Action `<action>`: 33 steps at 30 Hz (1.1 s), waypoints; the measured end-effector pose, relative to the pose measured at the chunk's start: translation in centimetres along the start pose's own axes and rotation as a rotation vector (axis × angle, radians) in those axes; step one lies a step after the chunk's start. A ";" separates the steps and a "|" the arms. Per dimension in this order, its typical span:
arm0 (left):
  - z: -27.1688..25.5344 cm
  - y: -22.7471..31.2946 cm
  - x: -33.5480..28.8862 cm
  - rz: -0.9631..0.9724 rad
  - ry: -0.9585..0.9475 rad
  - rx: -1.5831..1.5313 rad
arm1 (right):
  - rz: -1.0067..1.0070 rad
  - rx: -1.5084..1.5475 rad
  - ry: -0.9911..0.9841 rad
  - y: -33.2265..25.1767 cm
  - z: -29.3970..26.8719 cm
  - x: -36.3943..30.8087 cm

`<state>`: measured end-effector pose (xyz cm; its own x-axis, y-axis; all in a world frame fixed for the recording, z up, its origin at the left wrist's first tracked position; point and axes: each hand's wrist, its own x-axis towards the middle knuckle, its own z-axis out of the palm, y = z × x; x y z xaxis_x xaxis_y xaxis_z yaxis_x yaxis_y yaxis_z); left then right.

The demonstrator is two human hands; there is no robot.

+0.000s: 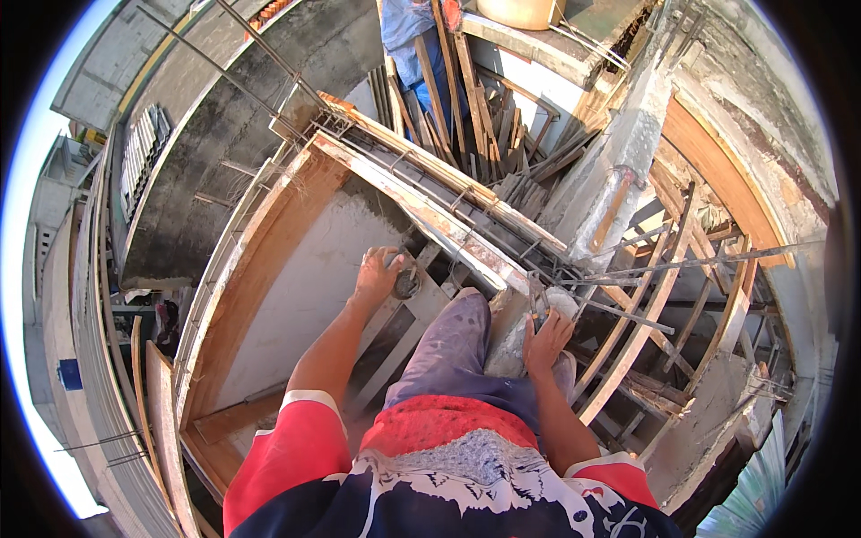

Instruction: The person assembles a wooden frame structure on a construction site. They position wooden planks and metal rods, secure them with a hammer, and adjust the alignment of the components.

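My left hand is raised at the middle of the view with its fingers curled. Against its fingertips is a small grey round thing, perhaps a coil of wire; its kind is not clear. My right hand is closed round the handles of metal pincers, whose head points away from me beside the steel bars at the beam corner. Just ahead of my knees runs a wooden beam form with steel rebar inside it.
On the concrete ledge to the right lies a hammer with a wooden handle. Crossed timber pieces and rebar fill the opening below it. Scrap planks and a blue tarp are piled at the far side. A curved plywood form rises on the left.
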<state>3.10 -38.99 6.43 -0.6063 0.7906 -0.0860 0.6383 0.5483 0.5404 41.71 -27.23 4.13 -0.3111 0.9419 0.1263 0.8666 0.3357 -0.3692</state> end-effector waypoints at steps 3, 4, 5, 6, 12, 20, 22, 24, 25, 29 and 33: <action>0.9 0.0 7.9 0.149 0.062 0.042 | 0.007 0.024 -0.027 -0.2 0.1 0.2; 1.2 0.2 10.1 0.149 0.085 0.060 | 0.009 0.024 -0.035 -0.2 0.0 0.3; 1.3 0.6 12.3 0.150 0.111 0.080 | 0.011 0.010 -0.027 -0.3 -0.1 0.5; 1.3 1.0 14.6 0.151 0.137 0.102 | 0.011 -0.003 -0.019 -0.4 -0.2 0.7; 2.3 -0.3 23.9 0.245 0.332 0.279 | -0.033 -0.030 -0.042 -0.1 -0.2 1.1; 4.1 -0.5 26.7 0.072 0.223 0.280 | -0.031 -0.052 -0.089 0.1 0.1 1.2; 4.0 -1.0 26.4 0.034 0.226 0.260 | -0.044 -0.056 -0.092 0.0 0.2 1.1; 4.2 -0.1 26.7 -0.003 0.211 0.261 | -0.035 -0.067 -0.105 0.2 0.3 1.0; 3.7 0.2 26.5 -0.015 0.220 0.270 | -0.040 -0.064 -0.114 0.1 0.2 1.0; 3.7 1.0 26.6 -0.022 0.206 0.284 | -0.058 -0.103 -0.113 0.1 0.3 1.1; 2.6 -0.3 27.5 -0.020 -0.004 0.369 | -0.050 -0.105 -0.123 0.2 0.5 1.1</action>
<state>-12.55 -16.74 1.72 -0.6192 0.7792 -0.0969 0.7547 0.6247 0.2006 41.30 -26.13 3.75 -0.3950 0.9183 0.0263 0.8827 0.3873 -0.2663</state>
